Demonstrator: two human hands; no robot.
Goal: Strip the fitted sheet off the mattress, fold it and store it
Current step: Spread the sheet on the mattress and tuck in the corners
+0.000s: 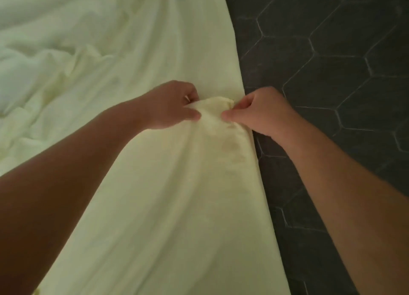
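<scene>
A pale cream fitted sheet (155, 206) covers the left and middle of the view, smooth in front and rumpled into loose folds at the far left. Its right edge runs along the dark floor. Near that edge a bunched corner of the fitted sheet is lifted into a small hump. My left hand (170, 106) pinches the hump from the left, thumb on top and fingers curled under the cloth. My right hand (261, 113) pinches the same hump from the right, thumb and fingertips closed on the fabric. The mattress underneath is hidden by the sheet.
Dark hexagonal floor tiles (332, 62) with thin pale joints fill the right side, right next to the bed's edge. A crumpled heap of the same pale fabric (44, 62) lies at the far left.
</scene>
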